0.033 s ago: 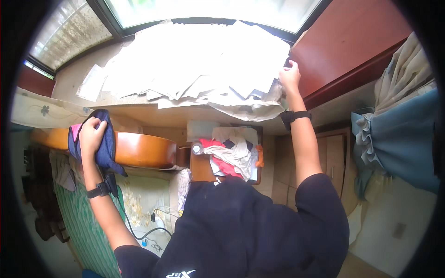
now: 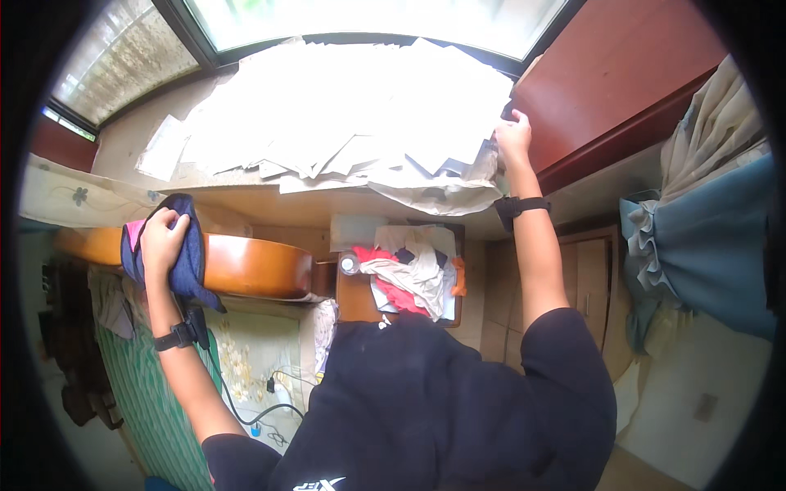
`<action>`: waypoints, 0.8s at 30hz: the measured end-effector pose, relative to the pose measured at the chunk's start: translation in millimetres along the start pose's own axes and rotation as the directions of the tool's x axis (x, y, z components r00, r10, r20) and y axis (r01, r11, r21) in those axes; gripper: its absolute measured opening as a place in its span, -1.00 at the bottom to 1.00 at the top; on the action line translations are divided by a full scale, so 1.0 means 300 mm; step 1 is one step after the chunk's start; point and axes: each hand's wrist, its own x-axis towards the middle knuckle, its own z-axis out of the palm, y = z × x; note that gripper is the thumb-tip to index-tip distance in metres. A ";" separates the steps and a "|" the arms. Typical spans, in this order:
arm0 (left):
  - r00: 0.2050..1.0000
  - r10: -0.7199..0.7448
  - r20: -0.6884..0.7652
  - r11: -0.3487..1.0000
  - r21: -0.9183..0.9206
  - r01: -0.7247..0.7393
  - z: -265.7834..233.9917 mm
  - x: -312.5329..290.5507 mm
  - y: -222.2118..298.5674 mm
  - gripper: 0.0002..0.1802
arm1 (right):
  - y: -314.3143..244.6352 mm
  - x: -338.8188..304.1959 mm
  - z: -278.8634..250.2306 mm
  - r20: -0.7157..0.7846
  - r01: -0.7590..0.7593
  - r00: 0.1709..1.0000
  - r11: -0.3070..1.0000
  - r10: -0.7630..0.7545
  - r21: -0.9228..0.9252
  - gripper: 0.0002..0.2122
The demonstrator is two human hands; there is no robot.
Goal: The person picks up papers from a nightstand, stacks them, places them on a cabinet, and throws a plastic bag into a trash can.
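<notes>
My left hand (image 2: 163, 245) is closed on a dark blue cloth (image 2: 191, 258) with a pink patch at its edge. The cloth drapes over a glossy orange-brown wooden body (image 2: 254, 266), which looks like the side of a guitar. My right hand (image 2: 514, 141) reaches to the right end of a wide spread of white papers (image 2: 327, 114) on the window ledge. Its fingers are curled beside a dark spot at the papers' edge, and what they hold, if anything, is hidden. Each wrist wears a black band.
Below the ledge, a small wooden stand (image 2: 354, 299) bears crumpled white and red cloths (image 2: 417, 270) and a round clear container (image 2: 349, 263). A red-brown panel (image 2: 614, 82) rises by my right hand. Blue curtains (image 2: 696, 237) hang at right; a black cable (image 2: 246, 421) runs at lower left.
</notes>
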 end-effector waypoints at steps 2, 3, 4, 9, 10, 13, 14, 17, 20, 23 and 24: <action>1.000 -0.011 -0.005 1.000 0.017 0.011 0.002 -0.016 -0.020 -0.63 | -0.107 -0.065 0.018 0.103 -0.274 0.961 0.913 0.255 0.300 -0.56; 1.000 -0.003 -0.008 1.000 0.011 0.003 0.002 -0.013 -0.017 -0.63 | -0.111 -0.070 0.019 0.185 -0.360 0.933 0.812 0.309 0.459 -0.61; 1.000 0.005 -0.012 1.000 0.007 -0.005 0.001 -0.012 -0.014 -0.64 | -0.115 -0.073 0.018 0.275 -0.439 0.898 0.675 0.343 0.594 -0.65; 0.999 0.012 -0.038 1.000 -0.027 -0.014 -0.003 -0.018 0.003 -0.65 | -0.188 -0.102 0.028 0.393 -0.507 0.861 0.599 0.322 0.620 -0.73; 0.999 0.009 -0.032 1.000 -0.023 -0.010 -0.007 -0.018 0.008 -0.65 | -0.189 -0.092 0.024 0.389 -0.501 0.865 0.594 0.318 0.630 -0.73; 0.999 -0.013 -0.030 0.999 -0.031 0.012 0.001 -0.022 0.009 -0.65 | -0.230 -0.093 0.022 0.437 -0.540 0.836 0.635 0.331 0.553 -0.71; 0.998 0.027 -0.050 0.999 -0.017 -0.028 0.003 -0.022 0.006 -0.65 | -0.249 -0.098 0.021 0.426 -0.498 0.852 0.720 0.304 0.484 -0.70; 1.000 0.007 -0.028 1.000 -0.005 -0.007 0.001 -0.016 0.009 -0.65 | -0.284 -0.085 0.046 0.442 -0.470 0.853 0.777 0.278 0.419 -0.73; 0.999 0.033 -0.042 0.999 0.006 -0.033 -0.009 -0.005 0.013 -0.65 | -0.273 -0.048 0.130 0.448 -0.381 0.880 0.798 0.157 0.468 -0.73; 0.998 0.045 -0.053 0.999 -0.012 -0.046 -0.011 -0.010 -0.005 -0.67 | -0.290 -0.031 0.251 0.315 -0.004 0.947 0.980 -0.060 0.200 -0.71; 0.998 0.044 -0.053 0.998 -0.031 -0.045 -0.011 -0.005 -0.004 -0.67 | -0.302 -0.016 0.267 0.286 0.198 0.942 0.979 -0.176 -0.052 -0.67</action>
